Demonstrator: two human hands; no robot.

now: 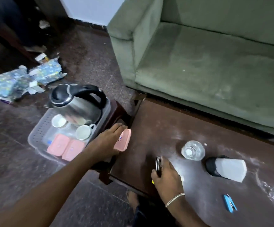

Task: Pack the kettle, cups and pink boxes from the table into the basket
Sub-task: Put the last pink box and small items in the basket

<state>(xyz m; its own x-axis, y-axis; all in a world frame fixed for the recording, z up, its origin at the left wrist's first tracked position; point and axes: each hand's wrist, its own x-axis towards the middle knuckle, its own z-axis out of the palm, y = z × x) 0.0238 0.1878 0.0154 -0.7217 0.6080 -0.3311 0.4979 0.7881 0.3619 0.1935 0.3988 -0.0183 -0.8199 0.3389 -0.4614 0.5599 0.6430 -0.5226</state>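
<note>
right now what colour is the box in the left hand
Pink, with a small blue label; the box in the left hand shows best in the head view.

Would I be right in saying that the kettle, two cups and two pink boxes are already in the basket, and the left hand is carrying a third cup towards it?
Not quite: the head view shows the left hand carrying a third pink box, not a cup. The rest holds: the kettle, two cups and two pink boxes are already in the basket.
</note>
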